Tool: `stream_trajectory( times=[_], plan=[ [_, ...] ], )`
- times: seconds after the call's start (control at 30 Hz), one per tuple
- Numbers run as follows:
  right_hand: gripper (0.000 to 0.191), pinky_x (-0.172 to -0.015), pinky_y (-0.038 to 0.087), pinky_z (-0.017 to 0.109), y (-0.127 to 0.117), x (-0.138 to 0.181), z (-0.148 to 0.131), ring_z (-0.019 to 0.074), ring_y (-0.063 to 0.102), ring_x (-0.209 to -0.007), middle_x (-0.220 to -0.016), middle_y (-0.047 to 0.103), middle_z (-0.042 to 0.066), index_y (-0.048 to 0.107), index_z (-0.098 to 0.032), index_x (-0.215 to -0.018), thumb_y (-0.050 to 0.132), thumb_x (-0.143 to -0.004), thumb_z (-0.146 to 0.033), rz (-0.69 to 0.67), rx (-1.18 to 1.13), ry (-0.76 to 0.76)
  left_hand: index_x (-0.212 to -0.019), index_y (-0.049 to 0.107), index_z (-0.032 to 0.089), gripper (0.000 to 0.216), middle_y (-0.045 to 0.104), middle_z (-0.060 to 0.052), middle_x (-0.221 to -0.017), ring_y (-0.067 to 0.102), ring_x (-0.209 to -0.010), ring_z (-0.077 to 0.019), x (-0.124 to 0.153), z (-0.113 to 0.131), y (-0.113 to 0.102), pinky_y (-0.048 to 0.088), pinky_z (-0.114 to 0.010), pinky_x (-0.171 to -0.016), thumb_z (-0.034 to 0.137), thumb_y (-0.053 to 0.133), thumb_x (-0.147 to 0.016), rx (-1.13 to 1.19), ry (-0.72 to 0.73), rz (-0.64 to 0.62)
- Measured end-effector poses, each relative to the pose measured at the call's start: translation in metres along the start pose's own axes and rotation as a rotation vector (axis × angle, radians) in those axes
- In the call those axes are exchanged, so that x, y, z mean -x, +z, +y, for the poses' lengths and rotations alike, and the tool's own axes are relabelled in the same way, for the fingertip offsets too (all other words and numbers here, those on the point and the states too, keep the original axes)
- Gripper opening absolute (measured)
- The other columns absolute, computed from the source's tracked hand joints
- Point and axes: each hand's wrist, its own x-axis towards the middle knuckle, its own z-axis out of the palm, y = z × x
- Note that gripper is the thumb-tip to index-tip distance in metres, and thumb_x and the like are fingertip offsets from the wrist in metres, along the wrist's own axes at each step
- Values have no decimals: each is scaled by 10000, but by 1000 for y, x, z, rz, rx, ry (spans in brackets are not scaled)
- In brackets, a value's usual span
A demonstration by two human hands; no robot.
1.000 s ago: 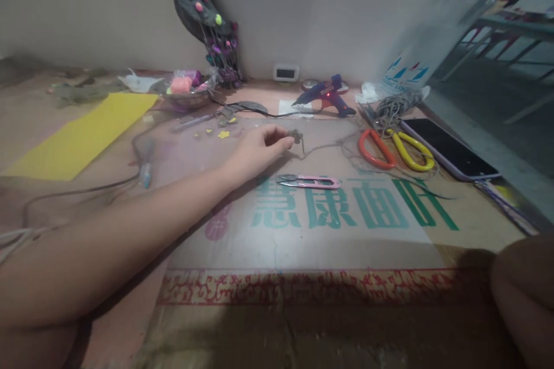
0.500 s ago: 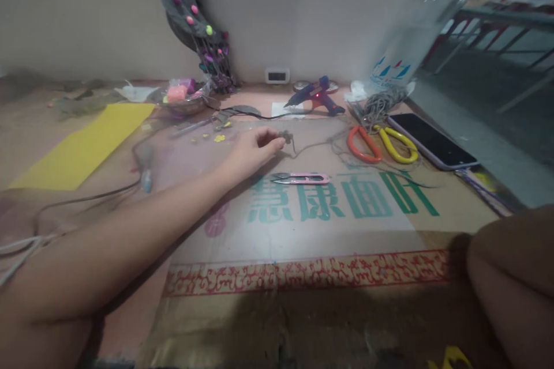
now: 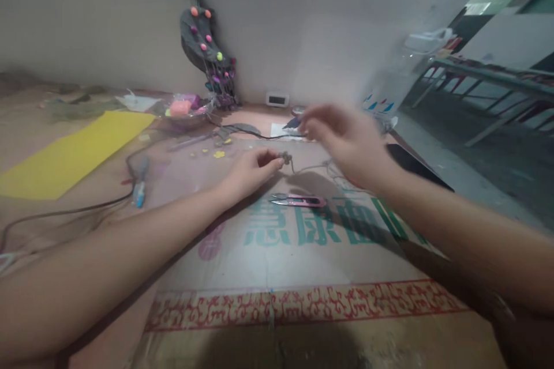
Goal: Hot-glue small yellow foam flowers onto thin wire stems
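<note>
My left hand rests on the cardboard sheet and pinches a small knotted piece of grey twine, whose tail runs off to the right. My right hand hovers above the sheet, blurred by motion, with its fingers loosely curled and stretched toward the blue glue gun, whose tip shows just past the fingertips. Pink thread snips lie flat between the two arms, just in front of the left hand.
A yellow paper sheet lies at the left. A bowl of coloured bits and a dark beaded ornament stand by the wall. A cable crosses the left floor. A phone is partly hidden behind my right arm.
My right arm has swung in from the lower right and reached over the scissors toward the glue gun. The left hand keeps its pinch on the twine. The camera has tilted up.
</note>
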Motion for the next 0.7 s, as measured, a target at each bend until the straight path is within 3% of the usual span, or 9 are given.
stream_trajectory(
  times=[0.17, 0.3, 0.47, 0.7],
  plan=[
    [177, -850, 481, 348, 27, 25, 28, 200, 618, -956, -1005, 678, 67, 623, -169, -1016, 530, -906, -272, -17, -36, 129, -828, 630, 156, 204, 669, -20, -815, 607, -768, -166, 0, 2, 1, 453, -274, -707, 350, 568, -833, 6, -1, 16],
    [246, -775, 490, 307, 38, 33, 42, 181, 638, -856, -906, 686, 41, 647, -170, -967, 483, -925, -350, -81, -195, 268, -862, 639, 155, 230, 674, -28, -835, 605, -758, -164, 0, 2, 1, 448, -268, -677, 373, 571, -836, -4, -13, 6],
    [252, -711, 491, 283, 38, 34, 41, 164, 631, -756, -788, 672, 19, 657, -168, -838, 531, -894, -379, -110, -281, 322, -855, 631, 156, 217, 671, -26, -818, 602, -737, -159, 2, 3, 1, 446, -264, -656, 364, 569, -835, -37, 4, -1],
    [196, -681, 484, 269, 36, 33, 37, 156, 629, -733, -787, 682, 22, 665, -156, -875, 557, -867, -319, -131, -222, 321, -831, 629, 164, 215, 673, -20, -803, 607, -733, -162, 4, 3, 3, 448, -266, -656, 365, 552, -839, -86, 37, -16]
  ],
)
